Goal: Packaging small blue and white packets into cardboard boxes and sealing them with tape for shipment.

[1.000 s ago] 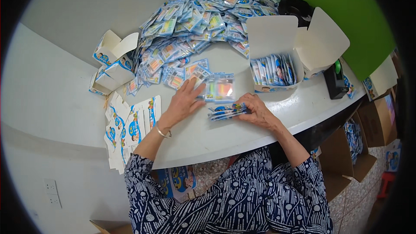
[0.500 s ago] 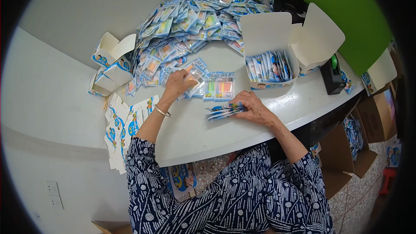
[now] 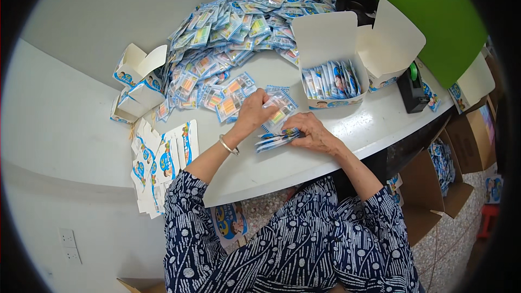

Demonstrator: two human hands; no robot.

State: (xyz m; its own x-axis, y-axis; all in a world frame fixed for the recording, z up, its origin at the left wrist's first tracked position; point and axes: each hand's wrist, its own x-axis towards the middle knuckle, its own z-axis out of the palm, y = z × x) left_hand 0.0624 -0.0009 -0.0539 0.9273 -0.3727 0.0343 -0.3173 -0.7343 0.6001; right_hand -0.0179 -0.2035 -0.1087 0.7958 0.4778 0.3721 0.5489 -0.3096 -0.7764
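My right hand (image 3: 315, 132) grips a small stack of flat blue-and-white plastic packets (image 3: 274, 140), held on edge over the front of the table. Close by on the left, my left hand (image 3: 254, 113) has its thumb and fingers closed on the edge of a clear-fronted packet (image 3: 282, 106) with coloured sticks showing inside. This packet is tilted and overlaps others beneath it, just behind the stack. Several loose packets (image 3: 230, 106) lie flat to the left of that hand. Parts of the fingers on both hands are hidden by the packets or the hands themselves.
A large heap of packets (image 3: 217, 32) covers the table's back left. An open white box (image 3: 332, 102) holds a row of packets, beside another open box (image 3: 393, 49). A black tape dispenser (image 3: 413, 95) stands right. Flattened cartons (image 3: 165, 157) and small boxes (image 3: 142, 95) are left.
My left hand has moved right from the loose packets to beside the right hand, bringing a packet with it. My right hand still holds the stack in nearly the same place.
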